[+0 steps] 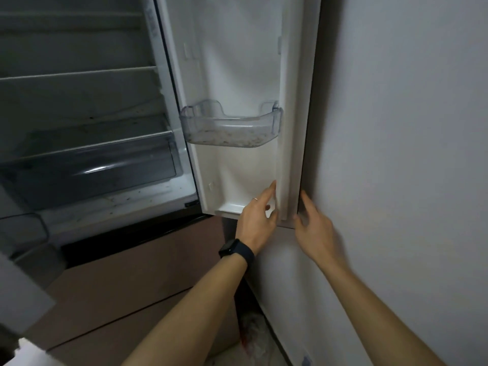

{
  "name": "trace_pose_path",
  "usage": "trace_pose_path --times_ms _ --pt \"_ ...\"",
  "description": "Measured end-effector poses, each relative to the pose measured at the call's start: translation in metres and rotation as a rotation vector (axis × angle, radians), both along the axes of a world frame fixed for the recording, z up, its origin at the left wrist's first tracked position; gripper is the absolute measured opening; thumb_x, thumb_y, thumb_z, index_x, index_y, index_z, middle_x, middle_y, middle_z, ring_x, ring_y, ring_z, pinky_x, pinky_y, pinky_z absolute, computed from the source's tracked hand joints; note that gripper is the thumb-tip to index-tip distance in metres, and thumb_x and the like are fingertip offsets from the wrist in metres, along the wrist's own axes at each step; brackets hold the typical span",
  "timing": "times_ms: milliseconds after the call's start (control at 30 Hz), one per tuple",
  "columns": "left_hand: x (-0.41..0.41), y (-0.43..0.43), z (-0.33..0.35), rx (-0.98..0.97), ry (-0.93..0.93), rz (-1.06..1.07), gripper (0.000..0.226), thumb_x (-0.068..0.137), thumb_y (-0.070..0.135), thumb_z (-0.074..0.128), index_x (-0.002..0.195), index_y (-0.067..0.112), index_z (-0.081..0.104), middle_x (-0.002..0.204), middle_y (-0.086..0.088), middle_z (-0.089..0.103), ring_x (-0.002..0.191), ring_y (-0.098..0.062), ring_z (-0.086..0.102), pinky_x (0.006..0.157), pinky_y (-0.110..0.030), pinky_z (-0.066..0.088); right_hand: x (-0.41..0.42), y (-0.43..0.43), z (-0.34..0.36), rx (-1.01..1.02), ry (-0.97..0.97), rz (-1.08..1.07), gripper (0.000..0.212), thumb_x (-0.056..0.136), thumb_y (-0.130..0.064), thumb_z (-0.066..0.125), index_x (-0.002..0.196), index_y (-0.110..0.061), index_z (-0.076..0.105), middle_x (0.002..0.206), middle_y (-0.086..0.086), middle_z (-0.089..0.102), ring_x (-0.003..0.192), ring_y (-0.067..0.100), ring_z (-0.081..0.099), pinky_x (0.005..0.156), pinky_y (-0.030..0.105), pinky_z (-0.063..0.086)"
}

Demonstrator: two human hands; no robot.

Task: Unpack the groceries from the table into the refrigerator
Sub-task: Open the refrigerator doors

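The refrigerator stands open, its white door (237,62) swung wide against the wall on the right. A clear plastic door bin (229,128) hangs on the door's inner side with nothing in it. My left hand (257,215), with a dark watch on the wrist, rests with fingers apart against the inner lip of the door's lower edge. My right hand (314,228) is open beside the door's outer edge, between door and wall, and is slightly blurred. Neither hand holds anything. No groceries or table are in view.
Inside the fridge are bare shelves (79,75) and a clear crisper drawer (89,165). Below it lie brown drawer fronts (137,273). The white wall (409,154) fills the right side. A crumpled bag (250,334) lies on the floor by the wall.
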State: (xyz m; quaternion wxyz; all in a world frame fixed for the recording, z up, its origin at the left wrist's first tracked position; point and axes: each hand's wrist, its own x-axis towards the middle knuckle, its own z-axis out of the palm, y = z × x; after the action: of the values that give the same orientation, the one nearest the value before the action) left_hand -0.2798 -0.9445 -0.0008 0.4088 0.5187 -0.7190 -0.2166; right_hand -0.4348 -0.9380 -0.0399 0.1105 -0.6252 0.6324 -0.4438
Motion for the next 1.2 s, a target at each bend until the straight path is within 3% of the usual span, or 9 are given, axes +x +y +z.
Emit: trace_pose_path --times_ms 100,233,500,667,800,933,1033,1133,1200 --pt "0.038 0.016 -0.007 -0.002 -0.091 0.064 0.051 0.093 0.022 0.060 0.140 0.038 0.051 0.134 0.006 0.060 0.114 -0.012 0.062 0.093 -0.032 0.052 0.012 0.025 0.004 -0.112 0.039 0.004 0.050 0.096 -0.018 0.059 0.145 -0.021 0.050 0.146 -0.001 0.053 0.132 0.020 0.049 0.106 0.024 0.034" --pt "0.108 0.057 -0.026 0.002 -0.254 0.181 0.048 0.094 0.030 0.058 0.140 0.037 0.051 0.135 0.008 0.060 0.123 -0.012 0.055 0.098 -0.025 0.043 0.060 0.058 -0.001 -0.245 0.051 0.137 0.037 0.094 -0.023 0.062 0.130 -0.021 0.065 0.134 -0.003 0.063 0.124 0.017 0.055 0.106 0.020 0.034" --pt "0.239 0.175 -0.028 -0.095 -0.349 0.654 0.049 0.091 0.021 0.061 0.138 0.032 0.052 0.134 0.005 0.057 0.123 -0.016 0.051 0.100 -0.037 0.047 0.215 0.083 -0.004 -0.012 -0.026 0.700 0.031 0.097 -0.031 0.061 0.129 -0.032 0.063 0.134 -0.020 0.055 0.130 -0.001 0.043 0.110 0.026 0.033" --pt "0.288 0.228 -0.002 -0.336 -0.219 1.033 0.047 0.087 0.017 0.067 0.133 0.025 0.058 0.141 -0.001 0.046 0.130 -0.018 0.043 0.103 -0.029 0.044 0.298 0.098 0.009 0.084 -0.116 0.954 0.034 0.097 -0.032 0.060 0.131 -0.037 0.058 0.131 -0.022 0.054 0.127 0.002 0.047 0.108 0.027 0.038" --pt "0.310 0.240 0.025 -0.463 -0.070 1.279 0.069 0.086 0.018 0.071 0.148 0.019 0.041 0.157 -0.005 0.020 0.145 -0.021 0.023 0.112 -0.015 0.018 0.353 0.110 0.026 0.118 -0.193 1.022 0.052 0.099 -0.037 0.057 0.148 -0.038 0.041 0.148 -0.016 0.043 0.135 0.002 0.037 0.112 0.030 0.033" --pt "0.327 0.229 0.038 -0.440 -0.138 1.263 0.083 0.089 0.025 0.067 0.157 0.017 0.020 0.165 -0.002 0.004 0.152 -0.019 0.007 0.120 -0.029 0.015 0.396 0.115 0.043 0.094 -0.218 1.040 0.064 0.102 -0.038 0.052 0.156 -0.034 0.019 0.161 -0.005 0.023 0.147 0.012 0.019 0.119 0.042 0.024" --pt "0.335 0.216 0.035 -0.340 -0.187 1.209 0.089 0.093 0.035 0.062 0.159 0.018 0.006 0.166 0.006 -0.012 0.153 -0.017 -0.009 0.120 -0.031 0.011 0.416 0.118 0.042 0.066 -0.217 1.021 0.066 0.104 -0.038 0.046 0.157 -0.038 0.007 0.165 0.001 0.016 0.150 0.021 0.019 0.118 0.054 0.027" --pt "0.339 0.209 0.031 -0.309 -0.174 1.182 0.093 0.095 0.040 0.058 0.158 0.020 -0.006 0.162 0.010 -0.026 0.150 -0.016 -0.022 0.120 -0.039 0.008 0.422 0.125 0.032 0.044 -0.248 1.055 0.068 0.104 -0.041 0.044 0.148 -0.057 -0.005 0.166 -0.008 0.010 0.149 0.021 0.022 0.115 0.053 0.030" --pt "0.345 0.212 0.029 -0.337 -0.133 1.149 0.090 0.096 0.039 0.055 0.158 0.020 -0.007 0.162 0.012 -0.026 0.150 -0.016 -0.023 0.120 -0.039 0.003 0.425 0.127 0.027 0.012 -0.291 1.061 0.069 0.104 -0.035 0.047 0.145 -0.061 -0.002 0.161 -0.017 0.012 0.146 0.014 0.023 0.114 0.048 0.031"
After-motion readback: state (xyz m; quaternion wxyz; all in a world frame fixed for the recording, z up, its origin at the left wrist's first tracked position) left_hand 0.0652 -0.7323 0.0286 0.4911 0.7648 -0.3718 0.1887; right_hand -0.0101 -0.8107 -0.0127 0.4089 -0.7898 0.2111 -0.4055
